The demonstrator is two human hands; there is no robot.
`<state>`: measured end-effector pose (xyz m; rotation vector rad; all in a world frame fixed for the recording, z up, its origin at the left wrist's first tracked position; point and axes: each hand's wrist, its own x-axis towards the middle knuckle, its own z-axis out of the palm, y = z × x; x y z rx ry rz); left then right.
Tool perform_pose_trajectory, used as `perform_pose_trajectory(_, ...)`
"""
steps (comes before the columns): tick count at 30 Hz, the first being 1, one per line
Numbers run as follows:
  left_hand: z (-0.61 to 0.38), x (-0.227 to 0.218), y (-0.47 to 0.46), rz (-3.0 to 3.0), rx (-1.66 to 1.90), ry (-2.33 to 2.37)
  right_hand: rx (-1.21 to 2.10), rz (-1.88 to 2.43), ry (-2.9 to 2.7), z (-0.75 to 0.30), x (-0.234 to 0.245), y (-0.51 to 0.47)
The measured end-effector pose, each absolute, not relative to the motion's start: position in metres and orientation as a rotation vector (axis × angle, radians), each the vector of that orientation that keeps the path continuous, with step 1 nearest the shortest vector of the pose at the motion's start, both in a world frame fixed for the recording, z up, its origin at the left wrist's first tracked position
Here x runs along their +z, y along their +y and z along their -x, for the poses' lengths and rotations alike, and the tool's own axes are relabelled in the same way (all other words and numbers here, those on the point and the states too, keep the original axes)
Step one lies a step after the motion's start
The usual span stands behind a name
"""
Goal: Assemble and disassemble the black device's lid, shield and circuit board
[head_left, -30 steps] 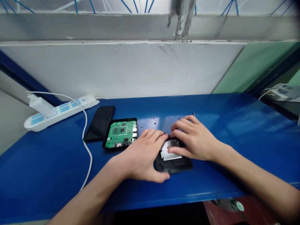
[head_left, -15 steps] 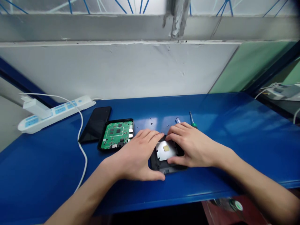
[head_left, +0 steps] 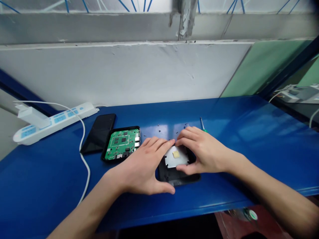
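A black plastic case half [head_left: 174,177] lies on the blue table [head_left: 249,139] near its front edge. Inside it sits a silver metal plate [head_left: 171,158] with a small yellow pad [head_left: 176,154]. My left hand [head_left: 142,167] curls round the case's left side, thumb along the front edge. My right hand [head_left: 201,151] grips the case's right side, fingertips on the back edge of the plate and thumb at the plate's front edge. To the left lies the other black case half holding a green circuit board [head_left: 121,147].
A black phone [head_left: 98,132] lies left of the circuit board. A white power strip [head_left: 50,121] with a plugged-in charger and white cable [head_left: 83,156] sits at the back left. Several tiny screws [head_left: 159,127] and a green-handled screwdriver [head_left: 202,124] lie behind my hands.
The metal plate has been seated more squarely in the case, its yellow pad now showing. My right hand pulled back, uncovering the screwdriver. The view shifted slightly right.
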<state>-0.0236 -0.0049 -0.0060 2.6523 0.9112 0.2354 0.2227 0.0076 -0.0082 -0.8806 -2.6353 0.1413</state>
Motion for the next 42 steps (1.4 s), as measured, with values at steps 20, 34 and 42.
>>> perform_pose_trajectory(20, 0.019, -0.015, 0.001, -2.829, 0.657, 1.051, -0.273, 0.767, -2.51, -0.223, -0.005, 0.009)
perform_pose_trajectory(34, 0.021, -0.006, 0.005, -2.911, 1.12, 0.939, -0.076, 0.774, -2.431, -0.228, -0.004, 0.009)
perform_pose_trajectory(42, 0.021, -0.003, 0.005, -2.891, 1.146, 0.888, -0.049, 0.742, -2.404, -0.231, -0.006, 0.013)
